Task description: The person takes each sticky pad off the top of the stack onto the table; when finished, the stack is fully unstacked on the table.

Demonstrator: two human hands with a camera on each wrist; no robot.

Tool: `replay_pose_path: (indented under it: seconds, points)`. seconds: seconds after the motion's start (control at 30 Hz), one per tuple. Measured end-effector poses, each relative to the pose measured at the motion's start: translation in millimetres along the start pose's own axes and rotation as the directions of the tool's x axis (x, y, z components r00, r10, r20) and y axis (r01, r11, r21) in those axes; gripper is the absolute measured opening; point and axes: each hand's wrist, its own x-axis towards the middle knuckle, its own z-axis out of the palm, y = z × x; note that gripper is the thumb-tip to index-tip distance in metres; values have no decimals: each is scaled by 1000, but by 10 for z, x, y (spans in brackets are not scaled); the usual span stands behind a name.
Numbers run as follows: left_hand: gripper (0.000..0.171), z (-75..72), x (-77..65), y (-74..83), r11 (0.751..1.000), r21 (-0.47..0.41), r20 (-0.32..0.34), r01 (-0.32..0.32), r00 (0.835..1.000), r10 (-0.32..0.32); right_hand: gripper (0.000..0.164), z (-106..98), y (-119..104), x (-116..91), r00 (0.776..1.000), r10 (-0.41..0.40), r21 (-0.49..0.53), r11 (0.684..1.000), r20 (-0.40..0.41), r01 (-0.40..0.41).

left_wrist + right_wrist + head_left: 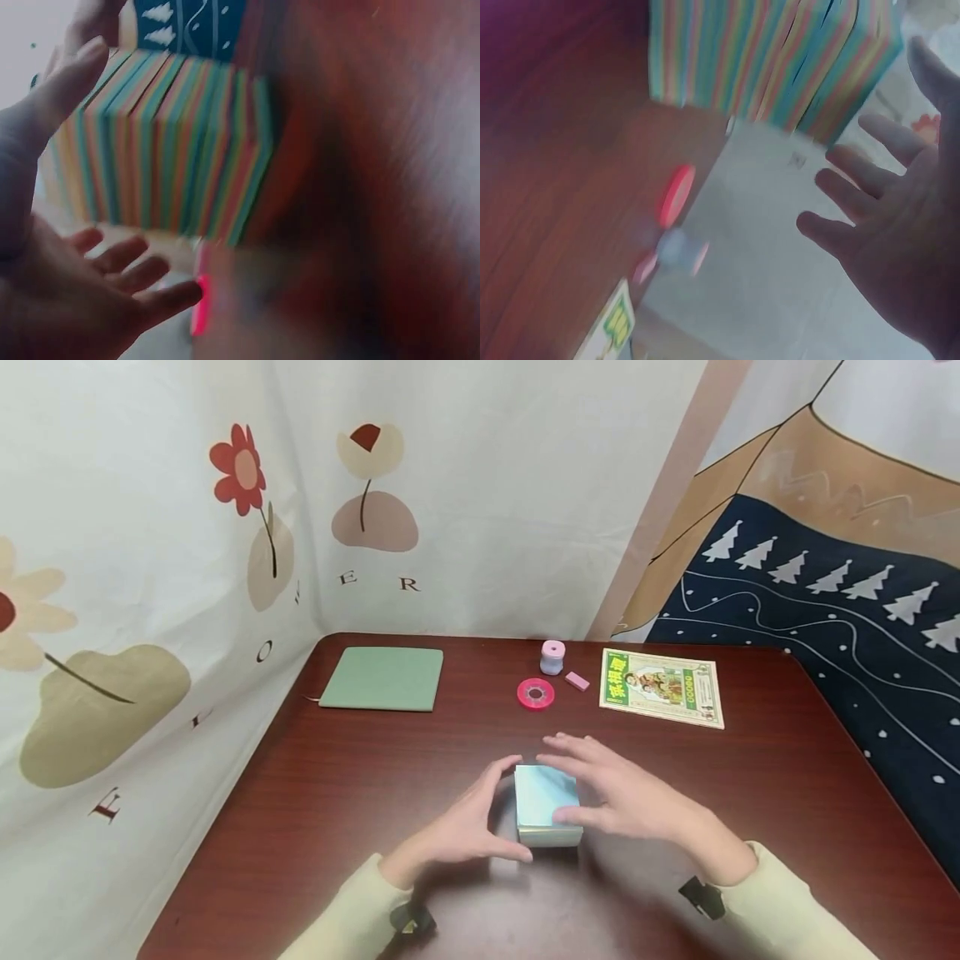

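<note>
A thick block of square coloured paper (542,795) sits on the table, pale blue on top. Its sides show many pastel stripes in the left wrist view (165,150) and the right wrist view (757,60). On its left is my left hand (471,820), thumb and fingers spread around that side without gripping. My right hand (626,789) is spread over the block's right edge, fingers extended; whether its thumb touches the top I cannot tell. Neither hand holds anything.
Farther back on the dark wood table (360,760) lie a green notebook (382,679), a pink-red round tape roll (536,694), a pink-and-blue spool-shaped item (552,657), a small pink block (577,681) and a printed illustrated booklet (662,687). Patterned curtains (480,510) hang behind.
</note>
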Motion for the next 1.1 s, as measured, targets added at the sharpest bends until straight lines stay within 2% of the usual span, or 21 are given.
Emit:
replay_pose_path:
  seconds: [0.1, 0.23, 0.37, 0.53, 0.8, 0.97, 1.1]
  points:
    - [110, 88, 25, 15, 999, -39, -16, 16, 1000, -17, 72, 67, -84, 32, 999, -33, 28, 999, 34, 32]
    - [100, 152, 58, 33, 996, -85, -42, 21, 999, -24, 75, 133, -123, 51, 997, -46, 13, 999, 59, 45]
    - [91, 163, 87, 40, 994, -111, -72, 1, 997, -9, 72, 149, -136, 70, 998, -28, -5, 1000, 57, 28]
    - [84, 164, 95, 20, 992, -124, -75, -2, 997, -7, 68, 137, -146, 99, 998, -12, -17, 1000, 59, 13]
    - [84, 172, 93, 19, 991, -129, -70, 22, 997, -32, 65, 57, -133, 90, 999, -16, -1, 1000, 52, 16]
    - [84, 172, 94, 30, 993, -115, -84, 24, 996, -33, 64, -103, -40, 65, 999, 34, 46, 998, -8, -34]
    - [84, 174, 96, 31, 992, -121, -96, 23, 995, -35, 67, -205, 159, 68, 988, 130, 83, 989, -79, -124]
